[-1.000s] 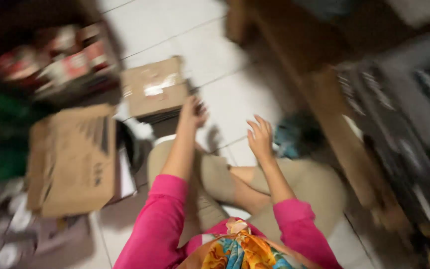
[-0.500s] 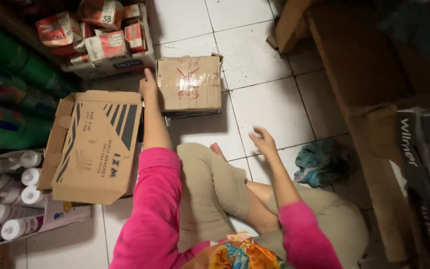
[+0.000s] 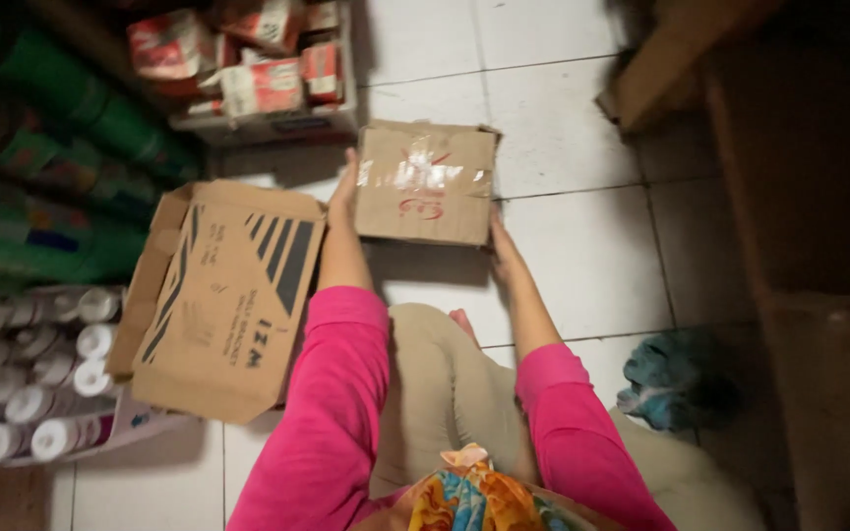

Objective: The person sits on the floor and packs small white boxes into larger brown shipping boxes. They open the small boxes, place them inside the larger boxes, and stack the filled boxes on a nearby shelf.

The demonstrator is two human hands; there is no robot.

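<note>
Pink sleeves [image 3: 332, 413], beige trousers [image 3: 445, 393] — floral cloth [image 3: 474, 497].

dim, uneven light; white floor tiles [image 3: 563, 108] brightest at centre. right side in deep shadow. slight softness, edges darkened.

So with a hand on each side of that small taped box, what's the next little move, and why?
Probably lift or draw the small taped box toward the lap: the left hand and right hand already press its opposite sides, and it sits flat on the tiled floor, apart from the larger box.
</note>
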